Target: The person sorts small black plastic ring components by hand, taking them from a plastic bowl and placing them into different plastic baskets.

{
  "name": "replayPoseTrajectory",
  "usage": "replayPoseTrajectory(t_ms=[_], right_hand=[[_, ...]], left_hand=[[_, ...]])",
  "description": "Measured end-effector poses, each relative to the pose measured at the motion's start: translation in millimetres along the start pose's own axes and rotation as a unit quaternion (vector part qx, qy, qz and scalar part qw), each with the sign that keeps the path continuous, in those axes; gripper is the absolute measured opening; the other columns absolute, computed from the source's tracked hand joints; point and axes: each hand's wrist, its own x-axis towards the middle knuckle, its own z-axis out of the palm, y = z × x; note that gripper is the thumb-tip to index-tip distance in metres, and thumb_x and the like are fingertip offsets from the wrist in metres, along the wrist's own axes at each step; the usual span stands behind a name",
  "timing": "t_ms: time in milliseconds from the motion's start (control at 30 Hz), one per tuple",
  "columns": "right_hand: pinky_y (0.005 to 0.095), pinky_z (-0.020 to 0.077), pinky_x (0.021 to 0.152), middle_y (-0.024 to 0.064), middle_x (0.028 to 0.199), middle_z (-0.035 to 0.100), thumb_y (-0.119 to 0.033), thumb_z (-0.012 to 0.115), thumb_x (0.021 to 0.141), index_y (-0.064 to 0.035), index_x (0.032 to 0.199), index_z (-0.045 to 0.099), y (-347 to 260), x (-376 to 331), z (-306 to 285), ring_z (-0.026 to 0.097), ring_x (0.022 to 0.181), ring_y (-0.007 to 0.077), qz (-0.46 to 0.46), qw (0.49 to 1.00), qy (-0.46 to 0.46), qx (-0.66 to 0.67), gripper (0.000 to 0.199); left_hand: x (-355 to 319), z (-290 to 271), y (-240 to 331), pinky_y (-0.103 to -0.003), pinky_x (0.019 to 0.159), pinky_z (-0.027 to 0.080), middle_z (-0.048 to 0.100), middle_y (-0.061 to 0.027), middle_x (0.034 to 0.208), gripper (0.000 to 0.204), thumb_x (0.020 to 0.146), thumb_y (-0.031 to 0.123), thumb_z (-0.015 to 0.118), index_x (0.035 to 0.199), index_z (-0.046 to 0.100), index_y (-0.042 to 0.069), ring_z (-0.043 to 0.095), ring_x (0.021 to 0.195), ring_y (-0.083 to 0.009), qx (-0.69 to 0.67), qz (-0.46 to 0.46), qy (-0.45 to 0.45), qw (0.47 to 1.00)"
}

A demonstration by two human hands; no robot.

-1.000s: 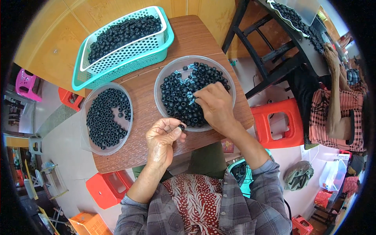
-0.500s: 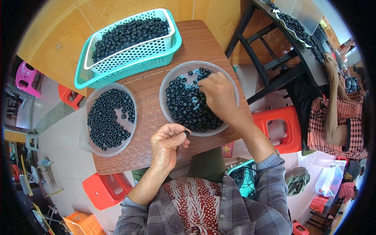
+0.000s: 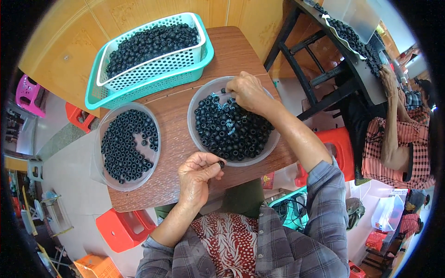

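My left hand (image 3: 196, 173) is closed in a pinch on a small round black piece (image 3: 221, 164), just off the near side of a round clear tub (image 3: 194, 139). That tub holds many black ring-like pieces (image 3: 241, 148) and a scatter of small shiny blue-silver bits (image 3: 229, 124). Over the tub's far right part, my right hand (image 3: 250, 92) has its fingers drawn together and pointing down. What they hold, if anything, is hidden. A second clear tub (image 3: 98, 153) stands left of my left hand, with black pieces showing open centres (image 3: 123, 148).
A white perforated basket (image 3: 153, 65) full of black pieces sits inside a turquoise basket (image 3: 95, 92) at the table's (image 3: 227, 44) back. Red stools (image 3: 113, 231) flank the table. Far right, another person (image 3: 391, 148) works at a dark table (image 3: 371, 83) bearing similar pieces.
My right hand has moved from among the blue-silver bits toward the tub's far rim. My left hand keeps its pinch on the black piece, nearly in place.
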Motion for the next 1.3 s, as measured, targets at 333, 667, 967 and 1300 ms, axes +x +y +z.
replayPoseTrajectory(t_ms=[333, 667, 967, 1300], right_hand=[[0.0474, 0.046, 0.075, 0.0195, 0.082, 0.066, -0.002, 0.058, 0.068, -0.0045, 0.073, 0.069, 1.0, 8.3, 6.3, 0.058, 0.086, 0.0388, -0.016, 0.989, -0.135, -0.062, 0.013], [0.0436, 0.043, 0.073, 0.0147, 0.078, 0.065, -0.002, 0.056, 0.07, -0.005, 0.075, 0.067, 4.0, -11.6, -19.6, 0.057, 0.083, 0.0343, -0.003, 0.997, -0.069, -0.045, 0.012], [0.0443, 0.0419, 0.074, 0.0139, 0.08, 0.066, -0.001, 0.059, 0.07, -0.0079, 0.081, 0.071, -4.0, -3.8, -15.2, 0.057, 0.084, 0.0328, 0.002, 0.994, -0.058, -0.091, 0.018], [0.0472, 0.0417, 0.08, 0.0158, 0.087, 0.067, -0.001, 0.059, 0.069, -0.0066, 0.082, 0.07, -2.5, 6.0, 2.5, 0.057, 0.093, 0.0354, -0.003, 0.981, -0.166, -0.103, 0.018]], left_hand=[[-1.4, 2.3, -0.3, -0.023, 0.059, 0.05, 0.068, -0.0108, 0.086, 0.012, 0.08, -0.006, 0.063, 0.09, 0.062, 0.0, 0.061, 0.065, -0.0134, 0.008, -0.001, 0.003, 1.0], [-3.1, 3.2, -1.9, -0.023, 0.059, 0.049, 0.068, -0.0107, 0.086, 0.011, 0.08, -0.006, 0.064, 0.089, 0.062, 0.0, 0.061, 0.064, -0.0133, 0.005, 0.005, 0.001, 1.0], [-2.3, 3.9, -2.8, -0.023, 0.059, 0.049, 0.068, -0.0107, 0.086, 0.011, 0.08, -0.005, 0.065, 0.089, 0.062, 0.0, 0.061, 0.064, -0.0131, 0.012, 0.01, 0.003, 1.0], [-2.3, 2.7, -4.2, -0.023, 0.06, 0.049, 0.068, -0.0109, 0.086, 0.011, 0.08, -0.005, 0.065, 0.089, 0.062, 0.0, 0.061, 0.065, -0.0132, 0.002, 0.006, -0.001, 1.0]])
